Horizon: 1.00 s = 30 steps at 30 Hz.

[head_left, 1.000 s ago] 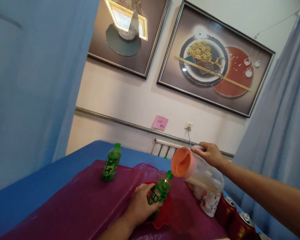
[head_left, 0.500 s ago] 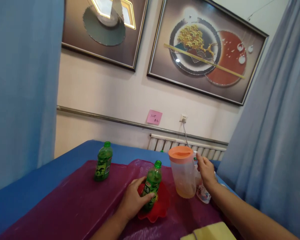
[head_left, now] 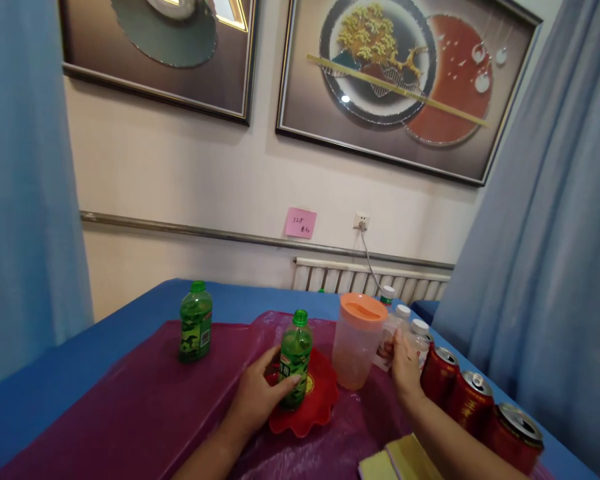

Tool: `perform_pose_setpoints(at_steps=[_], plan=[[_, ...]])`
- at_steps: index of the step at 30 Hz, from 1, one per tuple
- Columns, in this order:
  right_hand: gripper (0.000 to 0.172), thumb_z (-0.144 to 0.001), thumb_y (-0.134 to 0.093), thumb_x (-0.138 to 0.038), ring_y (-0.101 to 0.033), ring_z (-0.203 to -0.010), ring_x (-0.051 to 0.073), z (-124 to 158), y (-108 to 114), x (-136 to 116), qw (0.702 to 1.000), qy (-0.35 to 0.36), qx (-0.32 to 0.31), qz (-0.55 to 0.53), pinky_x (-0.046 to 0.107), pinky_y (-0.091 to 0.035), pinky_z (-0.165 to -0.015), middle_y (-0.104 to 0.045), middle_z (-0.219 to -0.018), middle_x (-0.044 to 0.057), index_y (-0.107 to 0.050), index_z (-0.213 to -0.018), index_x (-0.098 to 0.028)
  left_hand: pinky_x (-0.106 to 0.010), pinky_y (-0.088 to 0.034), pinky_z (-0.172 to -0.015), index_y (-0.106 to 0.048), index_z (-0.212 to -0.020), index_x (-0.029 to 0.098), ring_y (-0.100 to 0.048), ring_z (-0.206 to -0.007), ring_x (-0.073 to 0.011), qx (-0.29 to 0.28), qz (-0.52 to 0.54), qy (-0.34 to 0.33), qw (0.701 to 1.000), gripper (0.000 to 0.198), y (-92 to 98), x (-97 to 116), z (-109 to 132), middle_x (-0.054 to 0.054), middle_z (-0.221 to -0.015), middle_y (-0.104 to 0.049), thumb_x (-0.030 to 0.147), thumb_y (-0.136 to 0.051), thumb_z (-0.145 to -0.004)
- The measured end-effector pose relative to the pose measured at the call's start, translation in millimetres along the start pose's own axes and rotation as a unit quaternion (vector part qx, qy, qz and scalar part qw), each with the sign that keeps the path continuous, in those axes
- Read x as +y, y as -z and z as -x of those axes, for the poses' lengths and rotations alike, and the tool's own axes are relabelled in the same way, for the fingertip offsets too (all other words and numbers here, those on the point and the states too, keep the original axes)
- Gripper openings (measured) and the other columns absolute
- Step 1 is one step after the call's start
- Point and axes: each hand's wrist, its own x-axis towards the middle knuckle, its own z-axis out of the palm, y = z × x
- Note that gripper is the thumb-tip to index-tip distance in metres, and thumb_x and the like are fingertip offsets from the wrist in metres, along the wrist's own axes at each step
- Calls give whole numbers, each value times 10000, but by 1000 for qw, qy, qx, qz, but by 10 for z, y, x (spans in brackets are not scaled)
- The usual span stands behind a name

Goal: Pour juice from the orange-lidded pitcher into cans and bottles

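Note:
My left hand (head_left: 257,393) is wrapped around a green plastic bottle (head_left: 295,363) with a leafy label. This bottle stands upright on a red dish with a scalloped rim (head_left: 305,423). To its right is a translucent pitcher (head_left: 356,350) with an orange lid and a little yellowish liquid low inside. My right hand (head_left: 405,367) is closed at the pitcher's right side, where its handle is mostly hidden by the fingers. A second green bottle (head_left: 196,323) stands apart on the left.
Purple plastic sheeting (head_left: 145,393) covers much of the blue table (head_left: 235,303). Several clear bottles with white caps (head_left: 420,330) and red drink cans (head_left: 473,400) line the right side. A folded yellow cloth (head_left: 400,460) lies at the front. Blue curtains (head_left: 545,233) hang at both sides.
The pitcher has moved slightly left and tilts a little differently, with my right hand lower beside it. My view has turned, bringing the cans into sight. My left hand still holds the bottle.

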Motion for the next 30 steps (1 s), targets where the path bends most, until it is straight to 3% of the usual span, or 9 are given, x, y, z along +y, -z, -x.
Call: perform_pose_setpoints(at_steps=[3,5,7,10,13,16,21,25,30], plan=[[540,-887,-467,-698,-652,-833,257,71,129,-17,999,-19,27,35,375,-520,-758,-716,-863,87,-655,-891,-192,-434,-609,-924,-664,-1223,158,-751,-1016,-314,6,7,0,1000,674,-3,-4,-10,-115,-1144,-778,363,-845,-607],[511,-887,-529,-639,-650,-982,269,191,219,-45,998,-9,53,30,384,-520,-839,-702,-1092,121,-634,-1083,-178,-448,-607,-933,-663,-1209,158,-750,-1019,-316,11,12,-2,1000,664,-2,3,-21,-120,-1145,-777,371,-844,-608],[500,-893,-587,-554,-635,-1075,268,389,277,-82,999,17,37,12,398,-515,-908,-650,-1242,130,-580,-1234,-189,-456,-602,-949,-656,-1202,159,-746,-1036,-316,23,23,-7,999,663,-3,16,-32,-125,-1149,-774,379,-845,-606],[458,-908,-630,-427,-593,-1217,275,774,243,-158,995,65,-75,-4,446,-474,-1040,-610,-1343,122,-568,-1314,-223,-462,-597,-966,-637,-1210,160,-737,-1070,-315,37,45,-16,998,670,-6,39,-37,-129,-1164,-768,392,-841,-615],[467,-897,-660,-358,-538,-1328,278,1085,41,-265,978,66,-198,-10,463,-439,-1114,-588,-1414,106,-586,-1347,-259,-467,-593,-975,-638,-1212,154,-734,-1076,-314,15,42,-26,999,636,-2,68,-15,-131,-1163,-767,400,-822,-655],[583,-828,-727,-328,-523,-1352,287,1178,-258,-397,967,36,-252,-21,474,-416,-1143,-574,-1448,101,-571,-1385,-254,-460,-570,-1013,-650,-1227,158,-728,-1089,-310,-19,18,-47,999,615,12,100,25,-122,-1186,-761,388,-813,-680],[687,-784,-782,-349,-603,-1257,278,1000,-639,-660,944,1,-317,-95,459,-442,-1114,-649,-1362,96,-531,-1411,-221,-453,-557,-1032,-664,-1264,177,-715,-1119,-325,-56,17,-68,996,647,31,140,70,-119,-1257,-738,389,-836,-678],[586,-771,-815,-422,-679,-1103,274,899,-686,-774,918,-8,-367,-151,426,-515,-1010,-728,-1211,67,-622,-1287,-222,-454,-561,-1023,-677,-1272,171,-705,-1141,-343,-69,38,-62,995,667,39,136,63,-130,-1254,-738,438,-842,-683],[572,-751,-816,-522,-679,-1054,270,896,-603,-712,912,-28,-373,-166,401,-538,-952,-741,-1154,58,-663,-1210,-217,-439,-561,-1024,-676,-1291,192,-712,-1129,-338,-101,29,-62,993,714,25,80,58,-117,-1263,-736,448,-865,-652]])
